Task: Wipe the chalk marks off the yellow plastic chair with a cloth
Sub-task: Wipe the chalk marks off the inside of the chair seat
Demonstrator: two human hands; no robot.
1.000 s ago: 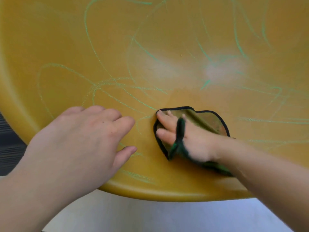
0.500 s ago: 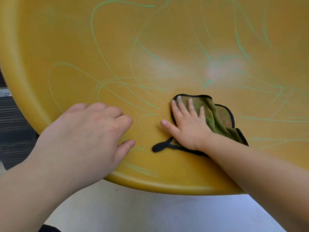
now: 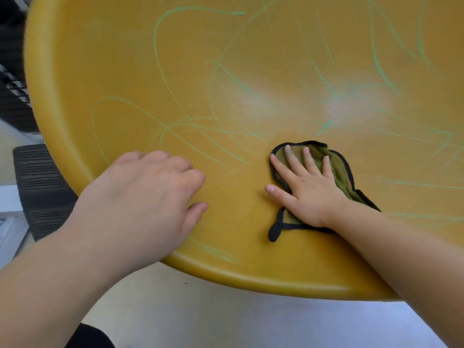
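Down near the rounded front edge of the smooth, glossy yellow plastic chair [image 3: 251,71], the right hand [image 3: 308,189] presses a crumpled, black-hemmed olive-green cloth [image 3: 339,172] flat under straight, spread fingers [image 3: 292,162]. The left hand [image 3: 140,197] rests just beside it, loosely bent and gripping nothing. Powdery green chalk scribbles [image 3: 175,125] loop across the seat.

Indoor room, exact kind unclear; could be a home or a classroom, nothing settles it; smooth pale floor [image 3: 226,322], glossy, no rug; moulded yellow plastic chair [image 3: 251,280] scribbled with green chalk marks [image 3: 160,59], which hints at children's use; ribbed black box [image 3: 40,187] standing on the floor at left, type unclear; slatted dark panel [image 3: 12,84] behind it at upper left; soft, even lighting.
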